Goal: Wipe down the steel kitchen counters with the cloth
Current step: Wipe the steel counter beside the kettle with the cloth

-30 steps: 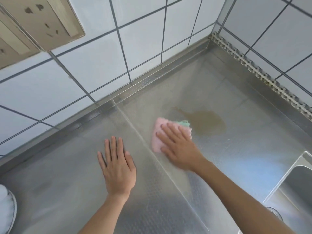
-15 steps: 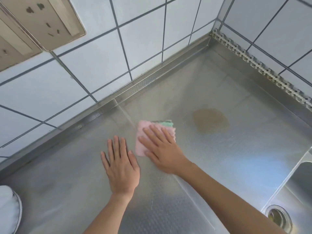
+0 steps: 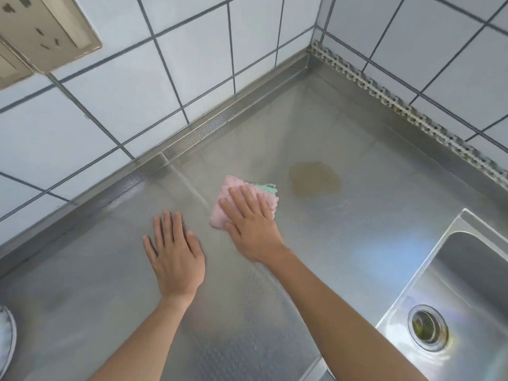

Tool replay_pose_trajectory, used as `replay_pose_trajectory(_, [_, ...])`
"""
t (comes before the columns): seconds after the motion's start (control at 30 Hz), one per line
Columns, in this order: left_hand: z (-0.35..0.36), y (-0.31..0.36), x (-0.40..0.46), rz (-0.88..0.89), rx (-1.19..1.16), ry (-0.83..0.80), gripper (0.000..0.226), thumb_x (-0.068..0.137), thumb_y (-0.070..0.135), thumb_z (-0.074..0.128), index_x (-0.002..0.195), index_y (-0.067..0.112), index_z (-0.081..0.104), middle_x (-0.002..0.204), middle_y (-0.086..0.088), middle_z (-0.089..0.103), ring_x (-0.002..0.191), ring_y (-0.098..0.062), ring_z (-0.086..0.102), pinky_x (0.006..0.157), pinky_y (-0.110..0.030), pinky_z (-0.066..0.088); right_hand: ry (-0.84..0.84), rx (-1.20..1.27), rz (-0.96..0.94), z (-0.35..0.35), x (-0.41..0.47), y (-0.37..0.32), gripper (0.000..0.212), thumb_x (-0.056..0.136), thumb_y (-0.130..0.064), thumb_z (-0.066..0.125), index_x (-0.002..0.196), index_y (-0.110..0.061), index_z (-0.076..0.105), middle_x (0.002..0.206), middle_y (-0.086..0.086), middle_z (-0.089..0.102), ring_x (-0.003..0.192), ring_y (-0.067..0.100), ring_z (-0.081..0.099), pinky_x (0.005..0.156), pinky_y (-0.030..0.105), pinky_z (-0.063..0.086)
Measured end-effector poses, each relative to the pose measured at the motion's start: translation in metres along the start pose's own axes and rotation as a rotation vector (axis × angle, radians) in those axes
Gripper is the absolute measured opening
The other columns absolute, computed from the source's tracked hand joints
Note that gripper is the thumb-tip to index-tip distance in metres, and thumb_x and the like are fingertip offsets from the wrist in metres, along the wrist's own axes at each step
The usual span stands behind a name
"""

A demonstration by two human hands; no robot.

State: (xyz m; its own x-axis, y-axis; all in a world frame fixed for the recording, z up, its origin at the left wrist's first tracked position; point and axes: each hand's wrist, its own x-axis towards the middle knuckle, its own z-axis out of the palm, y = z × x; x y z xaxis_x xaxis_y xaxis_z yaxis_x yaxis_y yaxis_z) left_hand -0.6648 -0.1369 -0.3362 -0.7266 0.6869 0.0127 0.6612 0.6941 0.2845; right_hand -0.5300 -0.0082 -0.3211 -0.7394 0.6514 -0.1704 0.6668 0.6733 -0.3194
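the right hand [image 3: 251, 225] lies flat with fingers straight, its grip released, pressing the folded pink cloth with a green edge [image 3: 242, 195] onto the textured steel bench [image 3: 357, 229] near the frame's middle. the left hand [image 3: 176, 257] rests flat on the bench just beside it, grip released too. a brownish puddle [image 3: 314, 180] sits right of the cloth, near but apart. a steel sink with a round drain [image 3: 427, 327] fills the lower right.

no readable text, labels, brands or numbers anywhere, counter, tiles, socket plate all unmarked
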Motion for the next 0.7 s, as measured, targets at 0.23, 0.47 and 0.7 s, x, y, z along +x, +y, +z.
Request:
replay_pose_trajectory(0.23, [-0.006,0.016,0.006,-0.005,-0.039,-0.008,0.044,0.102,0.009,0.049,0.146,0.001,0.050,0.160,-0.015,0.046,0.157,-0.034,0.028,0.121,-0.063,0.022,0.020,-0.031,0.079,-0.011,-0.130,0.089,0.055,0.108,-0.046,0.032,0.161,-0.032,0.026,0.171,-0.006,0.011,0.160,0.021,0.005,0.128,0.049,0.011])
replay_pose_trajectory(0.47, [0.013,0.087,0.017,0.282,-0.146,-0.117,0.044,0.105,0.016,0.050,0.148,0.008,0.052,0.163,-0.010,0.043,0.157,-0.030,0.029,0.126,-0.055,0.023,0.121,0.066,0.542,-0.024,-0.066,0.104,0.055,0.110,-0.044,0.030,0.163,-0.032,0.018,0.173,0.001,0.000,0.159,0.027,-0.009,0.127,0.050,-0.006])
replay_pose_trajectory(0.7, [0.043,0.104,0.011,0.237,-0.042,-0.004,0.053,0.105,0.029,0.033,0.154,0.015,0.044,0.168,-0.007,0.035,0.160,-0.027,0.021,0.128,-0.059,0.016,0.066,-0.014,0.033,0.002,-0.126,0.084,0.054,0.110,-0.043,0.035,0.162,-0.031,0.024,0.173,-0.002,0.009,0.160,0.024,0.003,0.128,0.052,0.009])
